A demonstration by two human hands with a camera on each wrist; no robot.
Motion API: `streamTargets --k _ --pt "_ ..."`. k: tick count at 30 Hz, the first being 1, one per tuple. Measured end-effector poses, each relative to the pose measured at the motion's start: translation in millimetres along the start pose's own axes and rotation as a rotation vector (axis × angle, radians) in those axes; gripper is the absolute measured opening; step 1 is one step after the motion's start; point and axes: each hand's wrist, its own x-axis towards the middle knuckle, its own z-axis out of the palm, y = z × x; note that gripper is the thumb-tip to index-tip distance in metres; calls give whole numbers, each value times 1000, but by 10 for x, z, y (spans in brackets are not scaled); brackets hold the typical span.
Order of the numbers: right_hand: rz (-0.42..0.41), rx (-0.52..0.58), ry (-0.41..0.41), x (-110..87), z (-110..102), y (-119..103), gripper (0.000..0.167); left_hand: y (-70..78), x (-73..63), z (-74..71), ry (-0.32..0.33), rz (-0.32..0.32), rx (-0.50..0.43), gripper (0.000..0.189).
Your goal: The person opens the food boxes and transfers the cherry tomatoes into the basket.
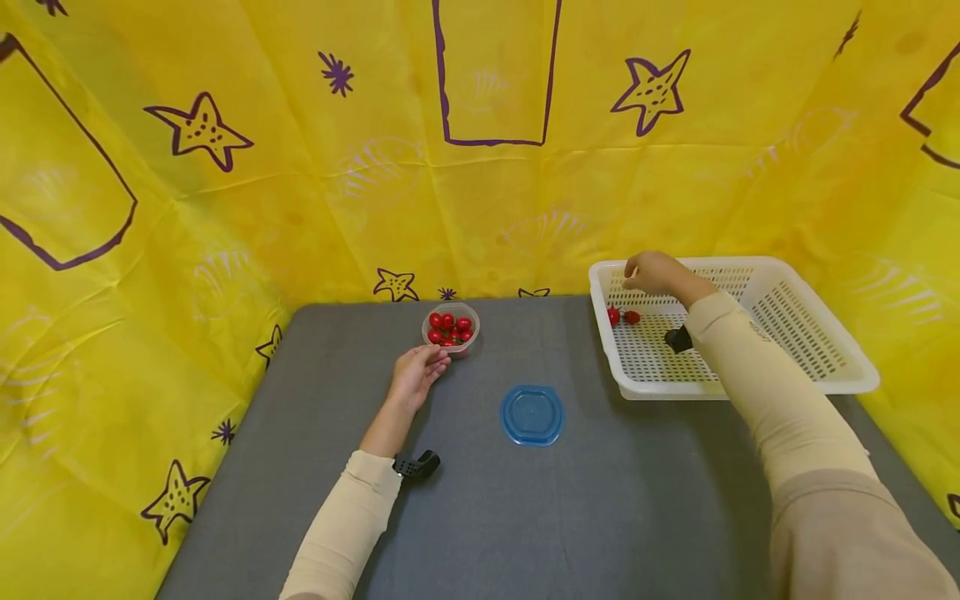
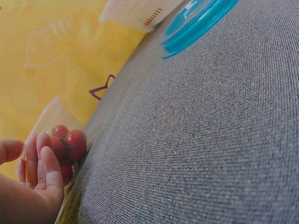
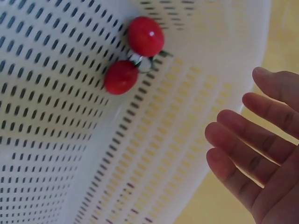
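Several red cherry tomatoes (image 1: 450,327) fill a small clear plastic container (image 1: 475,323) at the back of the table. My left hand (image 1: 417,375) is at its near side, fingers (image 2: 50,170) loosely bent by the wall and thumb apart; whether they touch it is hard to tell. Above the left side of a white perforated basket (image 1: 750,387), my right hand (image 1: 660,273) hovers with nothing in it, its fingers spread and relaxed in the right wrist view. Two tomatoes (image 3: 145,36) with green stems lie inside the basket, below that hand.
A round blue lid (image 1: 532,415) lies on the grey tabletop (image 1: 570,508) between the container and basket. Yellow patterned cloth (image 1: 495,192) hangs behind and at both sides. The right forearm (image 1: 772,400) reaches across the basket.
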Motion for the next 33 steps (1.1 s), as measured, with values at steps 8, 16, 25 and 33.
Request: streamTargets --k 8,16,25,33 --pt "-25 -2 3 48 -40 -203 33 1 -12 5 10 -1 6 8" --pt "-91 -11 41 101 -44 -463 33 -71 -2 -17 -30 107 17 12" --pt "-167 -33 56 237 -24 -807 33 -19 -4 14 21 28 20 6" --pt "-181 -3 67 376 55 -1078 35 8 -7 12 10 1 19 7"
